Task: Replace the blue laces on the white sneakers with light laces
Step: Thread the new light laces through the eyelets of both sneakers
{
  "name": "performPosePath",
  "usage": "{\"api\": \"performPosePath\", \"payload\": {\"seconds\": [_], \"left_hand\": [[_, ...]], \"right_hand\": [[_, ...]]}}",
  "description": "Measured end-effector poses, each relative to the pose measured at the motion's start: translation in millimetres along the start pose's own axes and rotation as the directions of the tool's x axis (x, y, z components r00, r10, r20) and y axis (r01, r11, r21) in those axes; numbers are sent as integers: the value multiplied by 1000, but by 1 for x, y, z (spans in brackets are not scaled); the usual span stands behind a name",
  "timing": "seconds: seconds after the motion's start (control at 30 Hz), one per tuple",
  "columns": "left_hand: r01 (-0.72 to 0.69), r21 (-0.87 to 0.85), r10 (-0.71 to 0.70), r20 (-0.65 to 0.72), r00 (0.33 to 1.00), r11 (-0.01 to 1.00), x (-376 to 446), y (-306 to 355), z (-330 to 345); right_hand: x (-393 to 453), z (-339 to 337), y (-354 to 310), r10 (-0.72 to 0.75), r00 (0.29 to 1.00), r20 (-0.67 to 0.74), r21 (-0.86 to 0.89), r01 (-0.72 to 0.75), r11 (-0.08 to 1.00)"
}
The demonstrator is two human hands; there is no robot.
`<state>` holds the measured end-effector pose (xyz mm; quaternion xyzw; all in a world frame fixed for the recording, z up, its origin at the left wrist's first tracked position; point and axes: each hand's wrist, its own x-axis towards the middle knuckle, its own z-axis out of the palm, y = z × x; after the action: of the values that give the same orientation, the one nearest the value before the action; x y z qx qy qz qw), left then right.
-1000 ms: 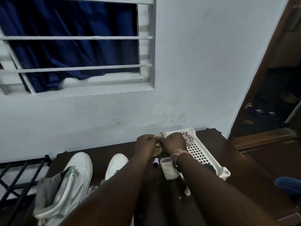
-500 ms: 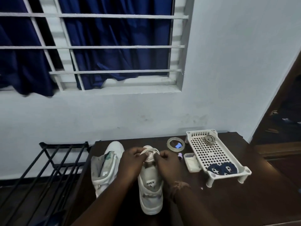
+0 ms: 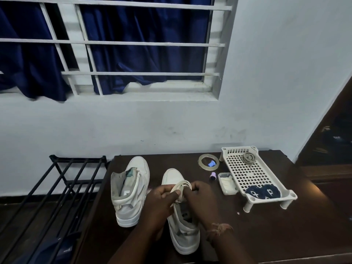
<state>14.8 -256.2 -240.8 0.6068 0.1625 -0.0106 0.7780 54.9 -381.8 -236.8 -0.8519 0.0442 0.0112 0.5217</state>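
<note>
Two bare forearms entered from the bottom edge of the head view. No sleeves were visible on either arm up to the frame edge. The left hand point(image 3: 162, 199) carried no rings or bands that could be seen; its wrist was bare. The right hand point(image 3: 200, 197) likewise showed no rings. The right wrist wore a thread bracelet point(image 3: 219, 228), reddish-brown, thin, knotted, with frayed loose ends standing out from the band. Fingernails appeared short; finer detail was too dim to tell.
</note>
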Motion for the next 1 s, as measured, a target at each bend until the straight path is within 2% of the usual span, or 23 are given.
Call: {"api": "performPosePath", "payload": {"seconds": [0.1,0.2,0.3,0.33,0.4,0.47,0.5,0.53,0.57,0.6,0.63,0.67,0.77,0.9,1.0], "left_hand": [[33,-20,-33,17,999,999,-3,5,-3],[53,3,-53,19,998,999,4,14,-6],[108,64,-111,35,993,992,11,19,-11],[98,120,-99,0,995,988,14,20,-14],[-6,350,49,-112,992,937,19,23,-22],[-136,525,236,-128,963,840,20,31,-32],[-186,588,291,-87,953,787,21,34,-37],[-207,694,329,-46,943,690,22,36,-44],[-194,828,368,-16,930,527,22,38,-51],[-137,939,393,1,920,317,24,35,-59],[-79,985,408,9,913,156,25,34,-66],[-57,995,418,17,908,84,26,30,-73],[-115,991,454,73,888,65,32,25,-89],[-120,991,406,87,910,57,35,33,-95],[-103,989,422,50,905,102,37,32,-102]], "right_hand": [[-2,-5,4,-23,999,25,-21,23,1000],[7,-12,-2,-13,993,121,-35,17,999],[11,-17,-3,15,971,237,-173,27,985],[10,-17,-2,21,962,273,-229,44,973],[7,-13,0,2,958,287,-337,98,936],[4,-5,1,-51,964,260,-434,164,886],[3,-2,1,-73,966,249,-469,187,863],[3,0,1,-88,967,240,-496,200,845],[4,0,2,-97,967,234,-513,208,833],[4,-1,2,-95,968,234,-518,206,830],[5,-3,2,-87,968,237,-509,200,837],[7,-5,2,-72,968,241,-492,185,850],[8,-12,3,-28,969,244,-453,140,880],[9,-16,4,-16,969,247,-424,123,897],[10,-19,4,28,969,246,-366,66,928]]}}
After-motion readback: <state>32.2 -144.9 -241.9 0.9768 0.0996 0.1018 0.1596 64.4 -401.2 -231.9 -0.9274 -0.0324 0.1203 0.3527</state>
